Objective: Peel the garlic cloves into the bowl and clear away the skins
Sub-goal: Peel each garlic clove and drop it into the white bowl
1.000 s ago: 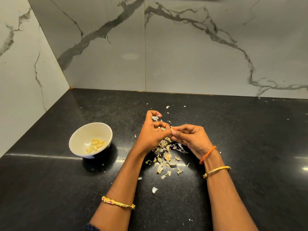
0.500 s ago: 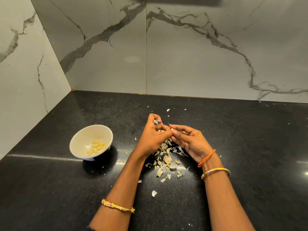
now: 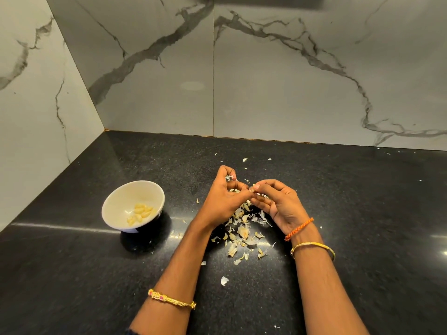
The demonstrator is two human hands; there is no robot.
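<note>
One view only, head-mounted, wide-angle. It looks forward and steeply down onto the black table [image 3: 362, 213] from above the near edge, facing the corner where the two marble-patterned walls [image 3: 266, 81] meet at 11 o'clock. Forearms enter from 6 o'clock; the hands [image 3: 251, 201] sit near frame centre, at close working range. The bowl [image 3: 113, 209] lies at 9 o'clock of the hands. Straight edges bow toward the frame margins. No second view; shared coverage not applicable.
</note>
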